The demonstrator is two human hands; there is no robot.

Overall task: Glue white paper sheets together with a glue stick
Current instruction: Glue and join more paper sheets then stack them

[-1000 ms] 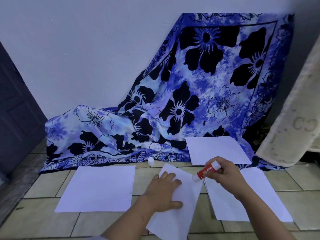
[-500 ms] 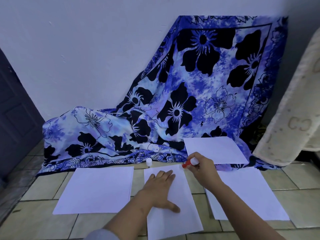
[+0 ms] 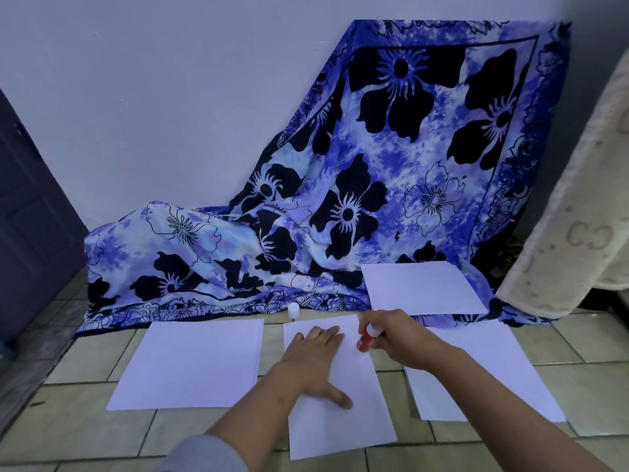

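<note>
A white paper sheet (image 3: 343, 417) lies on the tiled floor in front of me. My left hand (image 3: 315, 362) rests flat on it with the fingers spread. My right hand (image 3: 398, 335) grips a red glue stick (image 3: 367, 339) and holds its lower end against the sheet's right edge near the top corner. The stick's white cap (image 3: 293, 310) stands on the floor just beyond the sheet. More white sheets lie around: one to the left (image 3: 190, 362), one to the right (image 3: 503, 366) partly under my right arm, and one on the cloth (image 3: 422, 287).
A blue floral cloth (image 3: 340, 206) hangs from the wall and spills onto the floor behind the sheets. A cream rug (image 3: 578, 212) leans at the right. A dark door (image 3: 30, 226) stands at the left.
The middle sheet has gone from skewed to nearly square with me. My right hand swung the glue stick from the sheet's top edge down along its right edge. My left hand stays flat on it.
</note>
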